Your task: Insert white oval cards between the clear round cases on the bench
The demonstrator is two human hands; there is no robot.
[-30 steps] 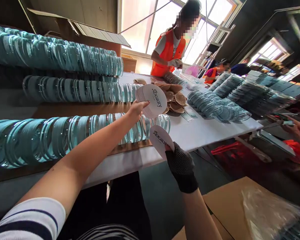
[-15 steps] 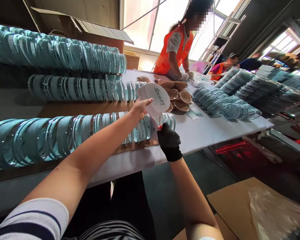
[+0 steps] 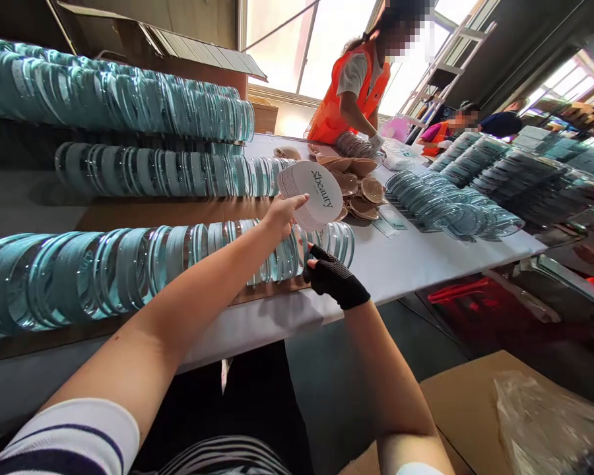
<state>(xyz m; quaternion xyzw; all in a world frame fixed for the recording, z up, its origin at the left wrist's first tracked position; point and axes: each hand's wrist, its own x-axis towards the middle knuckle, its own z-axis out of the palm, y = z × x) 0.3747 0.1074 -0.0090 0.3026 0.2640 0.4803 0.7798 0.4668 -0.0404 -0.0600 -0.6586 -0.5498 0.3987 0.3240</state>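
Observation:
My left hand [image 3: 281, 214] is closed on a stack of round white cards [image 3: 313, 192] printed "beauty", held above the near row of clear round cases [image 3: 129, 267]. My right hand [image 3: 329, 270], in a black fingerless glove, is at the right end of that row, fingers closed against the last clear cases [image 3: 339, 239]. The single card it held is no longer visible; it seems tucked among those cases.
Two more long rows of clear cases [image 3: 168, 171] lie further back on the white table [image 3: 416, 257]. A pile of beige cups [image 3: 356, 185] and more case rows [image 3: 440, 204] lie right. A person in an orange vest [image 3: 356, 92] works opposite. Cardboard box [image 3: 465, 402] at lower right.
My right hand rose from below the table edge with a single white card and moved to the end of the near row; the card is now out of sight. The left hand stayed.

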